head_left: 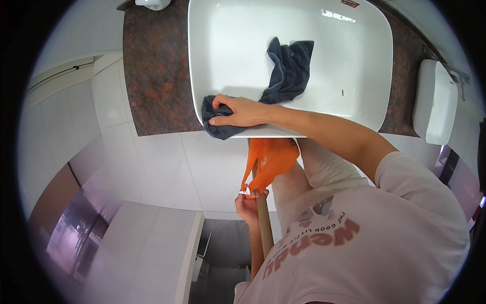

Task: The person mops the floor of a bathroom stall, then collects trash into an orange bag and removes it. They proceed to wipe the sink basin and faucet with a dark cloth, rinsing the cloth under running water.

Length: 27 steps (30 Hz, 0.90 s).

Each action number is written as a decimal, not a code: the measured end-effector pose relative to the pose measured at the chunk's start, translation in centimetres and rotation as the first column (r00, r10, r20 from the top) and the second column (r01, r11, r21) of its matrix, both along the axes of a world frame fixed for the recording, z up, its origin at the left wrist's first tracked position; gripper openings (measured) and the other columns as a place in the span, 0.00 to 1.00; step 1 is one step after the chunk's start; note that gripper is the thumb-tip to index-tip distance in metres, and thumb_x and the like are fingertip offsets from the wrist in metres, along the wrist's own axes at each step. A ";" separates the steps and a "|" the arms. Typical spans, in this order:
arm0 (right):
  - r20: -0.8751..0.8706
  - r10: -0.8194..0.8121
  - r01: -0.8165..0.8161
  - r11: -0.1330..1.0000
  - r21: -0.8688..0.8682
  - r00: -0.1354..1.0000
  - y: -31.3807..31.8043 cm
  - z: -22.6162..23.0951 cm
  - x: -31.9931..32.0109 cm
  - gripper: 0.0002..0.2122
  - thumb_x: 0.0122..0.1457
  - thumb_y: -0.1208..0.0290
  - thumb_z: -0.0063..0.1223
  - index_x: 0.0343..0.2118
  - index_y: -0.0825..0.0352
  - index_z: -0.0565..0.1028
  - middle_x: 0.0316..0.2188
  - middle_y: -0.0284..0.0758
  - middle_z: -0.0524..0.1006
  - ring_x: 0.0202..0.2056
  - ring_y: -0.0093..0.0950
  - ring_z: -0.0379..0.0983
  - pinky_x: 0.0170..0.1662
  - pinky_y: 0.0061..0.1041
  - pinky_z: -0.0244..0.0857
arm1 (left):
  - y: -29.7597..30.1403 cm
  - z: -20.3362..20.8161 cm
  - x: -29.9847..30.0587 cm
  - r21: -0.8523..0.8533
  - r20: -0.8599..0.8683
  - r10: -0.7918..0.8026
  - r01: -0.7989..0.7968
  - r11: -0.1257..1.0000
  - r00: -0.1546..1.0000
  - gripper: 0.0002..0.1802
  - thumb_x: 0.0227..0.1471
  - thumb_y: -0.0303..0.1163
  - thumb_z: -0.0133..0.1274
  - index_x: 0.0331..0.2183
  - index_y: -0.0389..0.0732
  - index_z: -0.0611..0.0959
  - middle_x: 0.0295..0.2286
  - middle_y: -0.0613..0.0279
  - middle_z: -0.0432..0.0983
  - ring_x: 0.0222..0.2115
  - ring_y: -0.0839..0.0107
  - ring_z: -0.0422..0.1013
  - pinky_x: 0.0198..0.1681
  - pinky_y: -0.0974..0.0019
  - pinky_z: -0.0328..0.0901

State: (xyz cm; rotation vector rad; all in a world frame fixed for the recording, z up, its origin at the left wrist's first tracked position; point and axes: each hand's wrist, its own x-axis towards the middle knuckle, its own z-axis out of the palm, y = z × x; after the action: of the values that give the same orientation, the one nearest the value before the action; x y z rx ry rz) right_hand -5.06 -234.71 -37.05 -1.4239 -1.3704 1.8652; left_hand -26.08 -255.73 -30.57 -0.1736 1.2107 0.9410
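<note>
1. Here, pinching dark grey cloth (216, 130) in the right hand (244, 112), with thumb and fingers closed over a bunched part at the sink's 8 o'clock corner, draped across the rim.
2. Lying loose in the white sink (230, 55), near its middle and trailing toward 7 o'clock: a longer dark grey stretch (289, 71). Unable to tell whether joined to the bunched part, being hidden behind the wrist.
3. Low at 6 o'clock, gripping the gathered end of an orange bag (276, 158) in the left hand (247, 203), with fingertips pressed together around it and something small and white (244, 192) showing there. Hanging just below the sink's near edge.
4. Right beside that hand, running down toward 6 o'clock: a tan stick (264, 223). Impossible to tell whether also held.
5. Around the sink, showing at 10 and 3 o'clock: a mottled red-brown counter (156, 71).
6. Inside the sink, at its 4 o'clock: a tiny green fleck (342, 93).
7. Farther out, near 2 o'clock: a white rounded fixture (435, 104).
</note>
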 end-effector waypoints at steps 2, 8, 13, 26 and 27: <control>0.034 0.203 -0.203 0.979 -0.005 0.979 -0.2 2.1 2.0 0.22 0.60 0.47 0.50 0.46 0.61 0.68 0.35 0.41 0.75 0.38 0.34 0.73 0.44 0.29 0.64 | -0.2 0.0 -0.2 -0.003 0.009 -0.005 0.005 1.000 1.000 0.16 0.56 0.43 0.41 0.37 0.42 0.75 0.22 0.67 0.61 0.27 0.71 0.60 0.38 0.55 0.61; 0.194 0.346 -0.374 0.917 0.138 0.918 -1.7 3.9 3.1 0.16 0.64 0.56 0.42 0.47 0.61 0.64 0.31 0.45 0.77 0.34 0.43 0.75 0.39 0.39 0.66 | -0.3 -0.2 -0.9 -0.048 0.022 0.003 -0.002 0.999 1.000 0.16 0.55 0.42 0.41 0.36 0.41 0.75 0.22 0.64 0.63 0.28 0.69 0.62 0.38 0.54 0.61; 0.310 -0.268 0.150 0.922 0.356 0.912 0.5 -0.6 -2.4 0.17 0.62 0.61 0.44 0.44 0.70 0.60 0.21 0.47 0.76 0.23 0.46 0.75 0.27 0.45 0.66 | -0.1 -0.6 -0.8 -0.084 -0.042 0.007 -0.011 0.996 0.999 0.16 0.54 0.43 0.42 0.36 0.40 0.74 0.23 0.63 0.64 0.28 0.67 0.62 0.38 0.54 0.62; 0.197 -0.322 0.246 0.910 0.334 0.926 -0.3 -0.7 -1.9 0.21 0.60 0.59 0.50 0.53 0.60 0.60 0.34 0.48 0.77 0.37 0.44 0.76 0.42 0.41 0.67 | -1.1 -0.9 -1.5 -0.054 -0.044 -0.046 0.044 0.998 0.998 0.14 0.54 0.43 0.43 0.31 0.41 0.70 0.21 0.65 0.60 0.26 0.69 0.59 0.37 0.55 0.60; 0.224 -0.150 0.136 0.988 0.075 0.963 -1.0 0.6 -1.3 0.19 0.61 0.58 0.47 0.52 0.59 0.61 0.36 0.48 0.77 0.39 0.45 0.75 0.44 0.41 0.66 | -1.1 -0.8 -1.8 -0.057 -0.021 -0.040 0.039 0.998 0.999 0.14 0.54 0.44 0.43 0.31 0.41 0.71 0.22 0.64 0.61 0.27 0.69 0.60 0.37 0.55 0.61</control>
State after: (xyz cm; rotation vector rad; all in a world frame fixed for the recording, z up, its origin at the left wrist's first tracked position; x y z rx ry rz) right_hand -6.36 -235.66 -36.49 -1.7025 -1.3738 1.5960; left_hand -27.86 -256.81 -31.36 -0.1836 1.2578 0.8767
